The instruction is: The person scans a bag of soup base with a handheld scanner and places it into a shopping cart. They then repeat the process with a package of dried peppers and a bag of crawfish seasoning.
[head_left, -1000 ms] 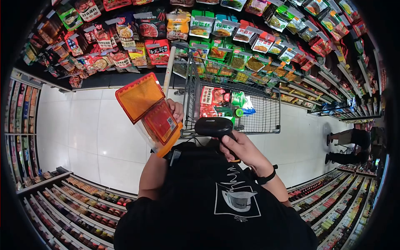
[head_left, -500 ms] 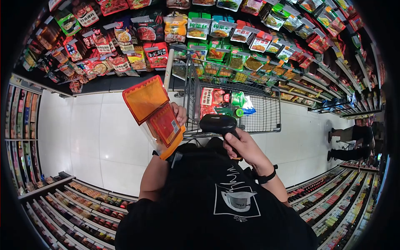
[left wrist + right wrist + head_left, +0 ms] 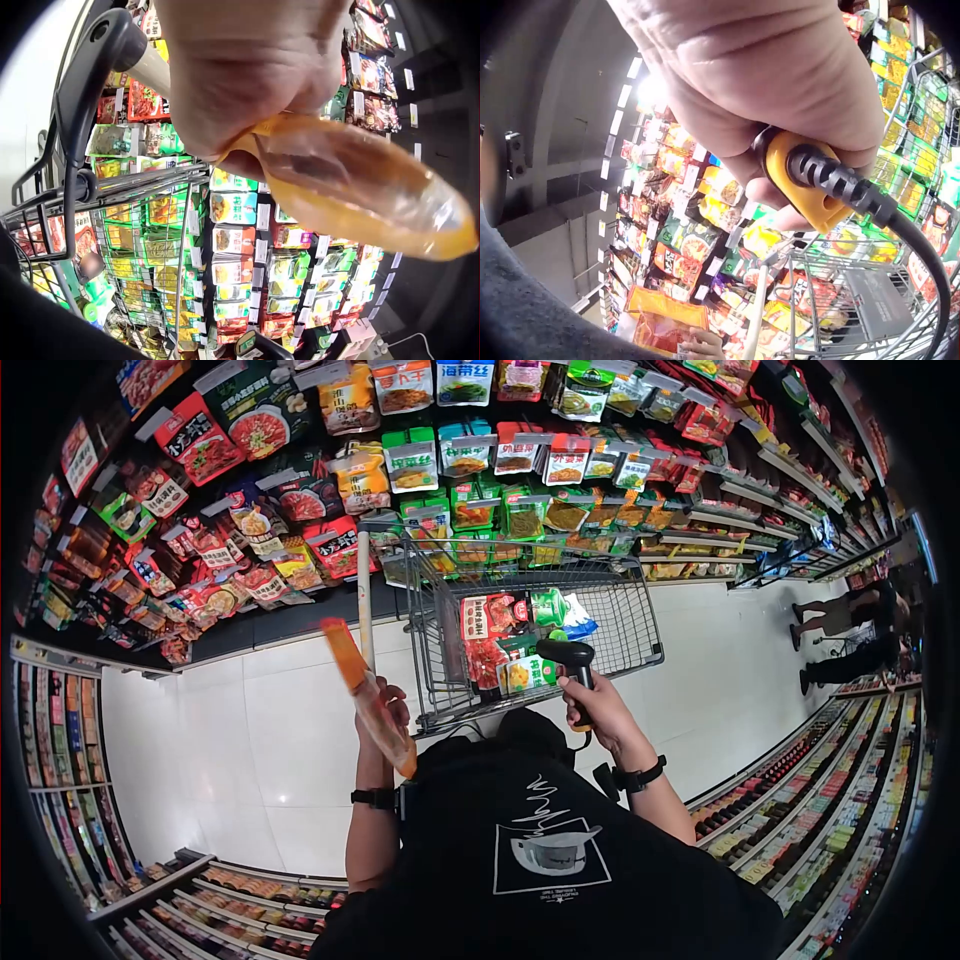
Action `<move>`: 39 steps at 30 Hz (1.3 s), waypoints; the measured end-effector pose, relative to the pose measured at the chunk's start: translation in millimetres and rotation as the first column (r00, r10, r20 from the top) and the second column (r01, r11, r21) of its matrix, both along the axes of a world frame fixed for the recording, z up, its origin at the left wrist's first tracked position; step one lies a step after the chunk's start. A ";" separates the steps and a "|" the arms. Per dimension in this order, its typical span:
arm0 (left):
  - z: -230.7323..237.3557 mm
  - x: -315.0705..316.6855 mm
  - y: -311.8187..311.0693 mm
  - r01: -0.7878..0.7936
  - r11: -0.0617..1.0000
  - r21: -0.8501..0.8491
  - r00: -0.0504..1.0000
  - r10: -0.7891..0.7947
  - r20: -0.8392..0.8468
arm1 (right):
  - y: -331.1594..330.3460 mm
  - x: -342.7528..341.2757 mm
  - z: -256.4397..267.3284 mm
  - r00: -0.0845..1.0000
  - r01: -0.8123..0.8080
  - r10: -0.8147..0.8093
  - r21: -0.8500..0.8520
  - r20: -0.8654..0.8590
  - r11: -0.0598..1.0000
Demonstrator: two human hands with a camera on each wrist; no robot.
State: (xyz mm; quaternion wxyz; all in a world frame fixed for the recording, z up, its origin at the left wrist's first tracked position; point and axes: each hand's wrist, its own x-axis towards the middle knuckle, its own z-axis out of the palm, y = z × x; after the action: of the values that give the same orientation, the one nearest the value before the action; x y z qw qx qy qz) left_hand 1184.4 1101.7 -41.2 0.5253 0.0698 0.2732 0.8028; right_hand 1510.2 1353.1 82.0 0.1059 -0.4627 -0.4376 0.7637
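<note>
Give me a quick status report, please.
Left hand holding orange packet, edge-on in head view. Right hand gripping black scanner. Cart ahead, goods inside.

Head view: bright, even indoor light; the pale floor (image 3: 230, 745) carries small reflections, whereas the black shirt (image 3: 450, 850) loses most detail. Wide-angle distortion bows the shelves (image 3: 250, 895) toward black, rounded corners; the packet (image 3: 362, 695) is softly blurred. Left wrist view: shiny highlights streak the packet, its outline soft; the upper left washes out to white. Right wrist view: white glare (image 3: 652, 94) overexposes the hanging goods (image 3: 679, 262) nearby; the upper left is dim grey.
</note>
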 end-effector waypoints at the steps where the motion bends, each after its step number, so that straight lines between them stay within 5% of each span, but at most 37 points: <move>1: 3.8 2.5 -0.1 -0.050 0.992 -0.114 0.998 0.055 0.041 | -1.7 1.4 -1.7 1.000 -0.010 0.010 -0.018 -0.007 1.000; 2: 7.4 7.0 -1.9 -0.097 0.968 -0.230 0.990 0.117 0.074 | -4.4 1.4 -3.1 1.000 -0.025 0.025 -0.022 -0.004 0.999; 4: 64.6 30.2 24.7 -0.216 0.863 -0.457 0.973 0.150 -0.177 | -10.8 0.9 -5.6 0.998 -0.058 0.058 -0.032 0.004 0.998; 8: 64.9 34.3 32.8 -0.381 0.797 -0.469 0.816 0.052 -0.576 | -21.7 -7.5 -8.6 0.999 -0.043 0.043 -0.043 0.002 0.998; 21: 77.2 48.3 46.7 -0.431 0.777 -0.460 0.774 0.056 -0.631 | -29.8 -6.7 -5.8 0.999 -0.026 0.026 -0.008 -0.031 1.000; 28: 81.2 75.9 60.5 -0.070 0.957 -0.281 0.716 -0.148 -0.683 | -29.6 -15.0 -1.6 0.976 0.047 -0.046 -0.001 -0.211 0.999; 29: 87.8 78.2 61.0 -0.001 0.928 -0.372 0.670 -0.276 -0.689 | -31.8 -18.3 3.6 0.970 0.061 -0.051 0.034 -0.238 0.998; 32: 91.8 90.3 68.9 0.097 0.963 -0.253 0.715 -0.244 -0.655 | -34.1 -18.2 4.8 0.965 0.154 -0.130 0.091 -0.230 0.984; 35: 99.1 85.1 62.0 0.225 0.899 -0.376 0.653 -0.425 -0.626 | -34.4 -16.0 13.1 0.949 0.188 -0.144 0.138 -0.280 0.972; 38: 86.5 78.9 56.4 0.175 0.821 -0.543 0.369 -0.566 -0.737 | -40.0 -16.0 12.7 0.951 0.212 -0.147 0.229 -0.273 0.950; 39: 83.7 77.2 54.5 0.169 0.764 -0.623 0.350 -0.637 -0.687 | -40.8 -16.1 11.7 0.959 0.194 -0.127 0.263 -0.254 0.945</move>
State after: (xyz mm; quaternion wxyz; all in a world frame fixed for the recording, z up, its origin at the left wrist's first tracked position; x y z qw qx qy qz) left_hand 1261.6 1156.2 42.5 0.4962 0.4134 0.6498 0.4007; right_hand 1494.1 1312.3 93.8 0.2844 -0.3838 -0.4880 0.7305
